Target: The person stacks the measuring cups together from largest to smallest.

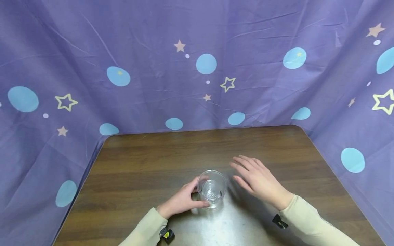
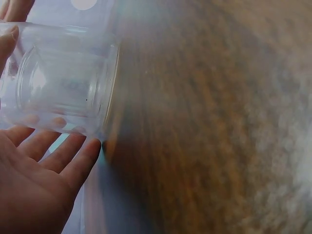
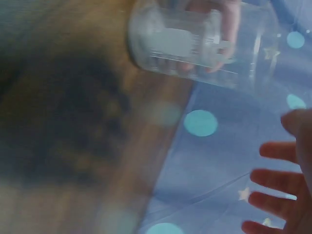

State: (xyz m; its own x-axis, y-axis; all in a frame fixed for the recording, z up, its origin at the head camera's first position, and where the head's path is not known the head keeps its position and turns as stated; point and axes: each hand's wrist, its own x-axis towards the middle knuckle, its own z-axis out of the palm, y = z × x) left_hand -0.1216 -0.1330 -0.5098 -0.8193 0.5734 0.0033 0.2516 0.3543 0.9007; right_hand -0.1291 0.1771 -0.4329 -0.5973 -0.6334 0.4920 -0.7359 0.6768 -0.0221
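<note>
A clear see-through cup (image 1: 212, 188) stands on the wooden table, and ring-like clear shapes, perhaps a smaller vessel, show inside it. My left hand (image 1: 181, 200) holds its left side, thumb at the near side and fingers at the far side. In the left wrist view, fingertips of the left hand (image 2: 44, 170) touch the wall of the cup (image 2: 63, 78). To the right of the cup my right hand (image 1: 257, 179) hovers apart from it, fingers extended and holding nothing. The right wrist view shows those spread fingers (image 3: 278, 183) below the cup (image 3: 195, 44).
The brown wooden table (image 1: 147, 157) has rounded far corners. A purple curtain (image 1: 147, 51) with blue spots and stars encloses its back and sides. Each wrist wears a black strap, the left one (image 1: 167, 235) and the right one (image 1: 279, 221), below pale sleeves.
</note>
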